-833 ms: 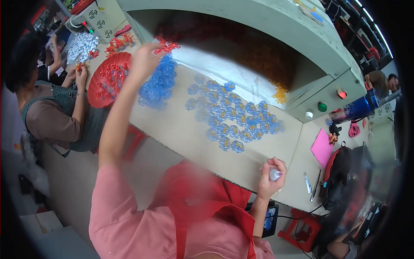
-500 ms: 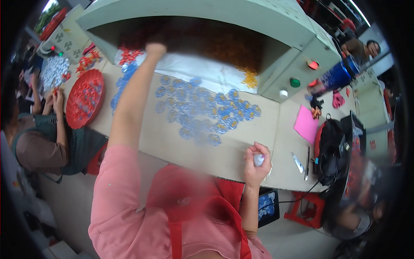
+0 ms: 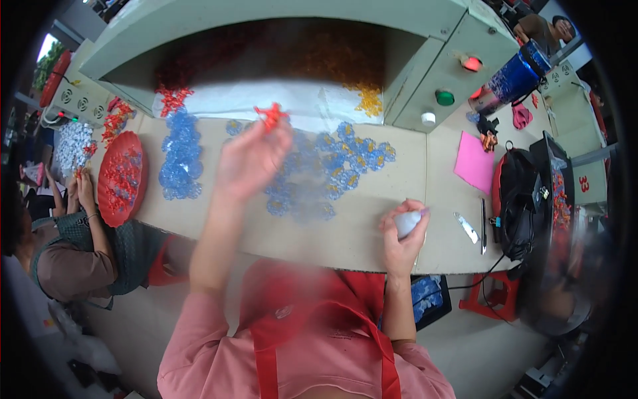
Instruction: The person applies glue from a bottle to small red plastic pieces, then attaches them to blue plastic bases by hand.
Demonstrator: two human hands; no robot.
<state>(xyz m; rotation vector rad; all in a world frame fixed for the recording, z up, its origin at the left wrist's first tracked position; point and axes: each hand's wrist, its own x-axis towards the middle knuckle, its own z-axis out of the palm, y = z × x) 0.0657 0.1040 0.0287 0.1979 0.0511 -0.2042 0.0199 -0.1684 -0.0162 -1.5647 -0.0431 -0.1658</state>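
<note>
My left hand (image 3: pixel 256 159) is raised over the table, its fingertips pinching a small red star-like plastic piece (image 3: pixel 271 116). Below and right of it, clear blue flower-shaped pieces (image 3: pixel 349 156) lie spread out, several with yellow centres; a blur hides part of this group. My right hand (image 3: pixel 403 243) is wrapped round a small white bottle (image 3: pixel 407 223) near the table's front edge. Left of my left arm, more clear blue pieces (image 3: pixel 179 159) are heaped in a column. Behind them is a pile of red pieces (image 3: pixel 174 100) inside the pale green box-like housing (image 3: pixel 279 16).
Yellow pieces (image 3: pixel 369 100) lie at the housing's right opening. A red tray (image 3: pixel 123 183) of red and blue pieces stands left, beside a seated co-worker (image 3: pixel 73 259). Rightward are a pink sheet (image 3: pixel 474 163), a blade (image 3: pixel 466 227), a pen (image 3: pixel 484 226), a black bag (image 3: pixel 515 193) and a blue tumbler (image 3: pixel 512 80).
My left hand has come back from inside the housing toward me, now with a red piece in its fingertips. The white bottle in my right hand has tilted slightly.
</note>
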